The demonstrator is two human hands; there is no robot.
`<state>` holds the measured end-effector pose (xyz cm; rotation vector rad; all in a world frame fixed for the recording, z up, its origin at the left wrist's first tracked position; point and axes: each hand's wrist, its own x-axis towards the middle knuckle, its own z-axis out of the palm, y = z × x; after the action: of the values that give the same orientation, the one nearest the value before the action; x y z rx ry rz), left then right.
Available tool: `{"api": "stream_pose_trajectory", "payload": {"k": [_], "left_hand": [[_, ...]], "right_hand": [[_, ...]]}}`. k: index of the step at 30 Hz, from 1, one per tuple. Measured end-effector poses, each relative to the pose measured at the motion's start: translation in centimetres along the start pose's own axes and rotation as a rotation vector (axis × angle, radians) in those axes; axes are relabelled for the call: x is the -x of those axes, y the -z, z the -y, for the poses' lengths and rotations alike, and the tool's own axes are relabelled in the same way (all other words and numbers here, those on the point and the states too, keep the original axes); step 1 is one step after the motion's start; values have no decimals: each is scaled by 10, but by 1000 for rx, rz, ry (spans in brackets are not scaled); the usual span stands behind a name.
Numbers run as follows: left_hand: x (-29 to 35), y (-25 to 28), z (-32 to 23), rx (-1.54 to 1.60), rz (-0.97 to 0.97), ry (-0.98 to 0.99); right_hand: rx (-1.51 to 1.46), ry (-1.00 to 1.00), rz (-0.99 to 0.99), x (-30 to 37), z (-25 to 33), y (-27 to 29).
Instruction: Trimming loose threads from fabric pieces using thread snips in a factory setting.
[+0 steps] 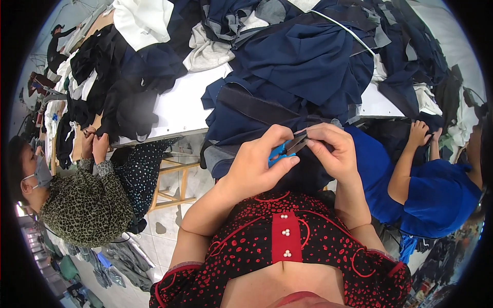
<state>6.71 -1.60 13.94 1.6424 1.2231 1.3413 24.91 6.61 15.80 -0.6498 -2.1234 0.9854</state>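
My left hand [262, 159] is wrapped around small thread snips [278, 152] with blue handles and dark blades. The blades point toward my right hand [333, 150], whose thumb and fingers pinch the edge of a navy garment [251, 108] beside the tips. That garment drapes off the table edge toward my lap, with a dark band across it. Whether a thread lies between the blades is too small to tell.
A white table [187, 102] bears heaps of navy cloth [303, 56] and black cloth [128, 102]. A white cord [341, 26] crosses the pile. Co-workers sit at my left [84, 205] and right [431, 200], handling cloth. A wooden stool [177, 179] stands at left.
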Motion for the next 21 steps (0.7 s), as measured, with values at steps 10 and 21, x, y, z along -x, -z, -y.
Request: {"api": "stream_pose_trajectory", "payload": {"k": [10,21], "left_hand": [[-2,4,5,224,-109,77],[-7,-8,7,-180,-112,-38]], "right_hand": [[-438,-422,-19,6,-10,-3],[-1071,-534,-18,5,-6,-11]]}}
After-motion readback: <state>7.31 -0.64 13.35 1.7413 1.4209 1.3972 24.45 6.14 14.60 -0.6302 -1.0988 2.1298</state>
